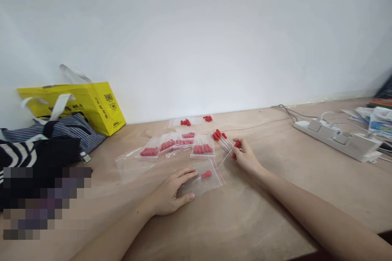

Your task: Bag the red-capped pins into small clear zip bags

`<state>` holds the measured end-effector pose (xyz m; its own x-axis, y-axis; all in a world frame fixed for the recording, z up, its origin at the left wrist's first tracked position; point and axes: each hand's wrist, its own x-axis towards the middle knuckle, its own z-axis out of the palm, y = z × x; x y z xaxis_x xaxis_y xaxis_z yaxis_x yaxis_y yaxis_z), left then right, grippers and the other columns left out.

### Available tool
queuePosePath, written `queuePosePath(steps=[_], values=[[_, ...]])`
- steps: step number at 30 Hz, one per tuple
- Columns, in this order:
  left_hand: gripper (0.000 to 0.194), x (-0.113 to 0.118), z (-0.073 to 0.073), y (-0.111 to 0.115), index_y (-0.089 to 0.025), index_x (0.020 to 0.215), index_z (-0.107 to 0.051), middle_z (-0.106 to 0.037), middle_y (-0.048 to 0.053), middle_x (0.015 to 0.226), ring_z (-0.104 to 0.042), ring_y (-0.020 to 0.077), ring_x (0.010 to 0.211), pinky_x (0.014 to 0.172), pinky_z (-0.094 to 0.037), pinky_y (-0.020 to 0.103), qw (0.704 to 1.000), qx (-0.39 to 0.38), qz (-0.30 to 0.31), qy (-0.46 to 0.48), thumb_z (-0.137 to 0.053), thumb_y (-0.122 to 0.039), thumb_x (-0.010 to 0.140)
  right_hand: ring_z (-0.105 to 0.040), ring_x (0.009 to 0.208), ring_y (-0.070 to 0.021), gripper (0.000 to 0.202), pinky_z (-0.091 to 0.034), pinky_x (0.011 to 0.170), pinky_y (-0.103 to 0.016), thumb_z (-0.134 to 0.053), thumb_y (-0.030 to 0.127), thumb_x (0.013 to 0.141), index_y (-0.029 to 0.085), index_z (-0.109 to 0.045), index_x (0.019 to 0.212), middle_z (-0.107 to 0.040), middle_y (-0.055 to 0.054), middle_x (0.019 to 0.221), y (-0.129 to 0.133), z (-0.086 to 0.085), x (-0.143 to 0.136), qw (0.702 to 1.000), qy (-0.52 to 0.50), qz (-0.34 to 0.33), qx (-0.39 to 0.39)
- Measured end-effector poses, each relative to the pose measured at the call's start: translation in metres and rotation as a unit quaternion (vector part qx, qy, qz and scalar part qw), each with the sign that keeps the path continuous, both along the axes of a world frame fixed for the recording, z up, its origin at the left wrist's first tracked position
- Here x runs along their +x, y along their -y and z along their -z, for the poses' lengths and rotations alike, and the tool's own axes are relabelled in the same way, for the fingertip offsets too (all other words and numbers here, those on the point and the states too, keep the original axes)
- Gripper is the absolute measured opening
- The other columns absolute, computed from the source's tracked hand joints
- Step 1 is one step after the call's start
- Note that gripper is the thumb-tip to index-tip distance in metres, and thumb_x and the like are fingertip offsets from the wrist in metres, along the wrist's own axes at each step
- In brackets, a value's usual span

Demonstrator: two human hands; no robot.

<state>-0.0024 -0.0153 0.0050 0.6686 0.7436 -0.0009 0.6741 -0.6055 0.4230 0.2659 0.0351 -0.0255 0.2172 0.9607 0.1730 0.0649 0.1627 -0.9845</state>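
My left hand lies with its fingers apart on the edge of a clear zip bag. Inside that bag is one dropper with a red bulb. To the right, my right hand pinches a glass dropper by its red bulb, the thin tube pointing down and left. Just left of this hand, several loose droppers lie side by side on the table. Beyond my left hand, filled zip bags each hold several red-bulbed droppers. A flat bag with no dropper visible lies left of them.
Near the wall, a long clear bag shows two groups of red bulbs. On the left stand a yellow carrier bag and dark striped fabric. A white power strip with plugs, cables and white packets occupies the right.
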Motion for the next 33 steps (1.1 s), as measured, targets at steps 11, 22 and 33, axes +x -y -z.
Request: queuePosePath(steps=[11,22,33], values=[[0.050,-0.002,0.000,0.001,-0.029,0.129,-0.036,-0.033,0.003,0.138,-0.032,0.0263,0.124,0.101,-0.030,0.045,1.000,0.008,0.003,0.012,-0.049,-0.041,0.082,-0.045,0.043,-0.0086,0.024,-0.037,0.044,-0.023,-0.044,0.019,0.065,0.020,-0.042,0.089,-0.041,0.008,0.056,0.005,-0.011,0.001,0.999,-0.012,-0.030,-0.033],[0.053,-0.001,0.001,0.000,-0.028,0.131,-0.032,-0.034,0.004,0.137,-0.030,0.0270,0.125,0.102,-0.029,0.046,1.000,0.001,-0.004,0.013,-0.050,-0.040,0.082,-0.047,0.040,-0.0066,0.023,-0.039,0.040,-0.019,-0.055,0.011,0.063,0.019,-0.044,0.081,-0.049,0.007,0.055,0.012,-0.014,-0.004,0.982,-0.095,-0.100,-0.131],[0.056,-0.001,0.003,0.001,-0.029,0.133,-0.027,-0.034,0.003,0.138,-0.030,0.0263,0.125,0.102,-0.029,0.045,1.000,0.009,-0.012,0.019,-0.049,-0.041,0.083,-0.042,0.039,-0.0052,0.026,-0.032,0.038,-0.017,-0.073,0.031,0.053,0.016,-0.055,0.064,-0.050,0.006,0.045,0.026,-0.009,-0.012,0.957,0.040,-0.277,-0.078]])
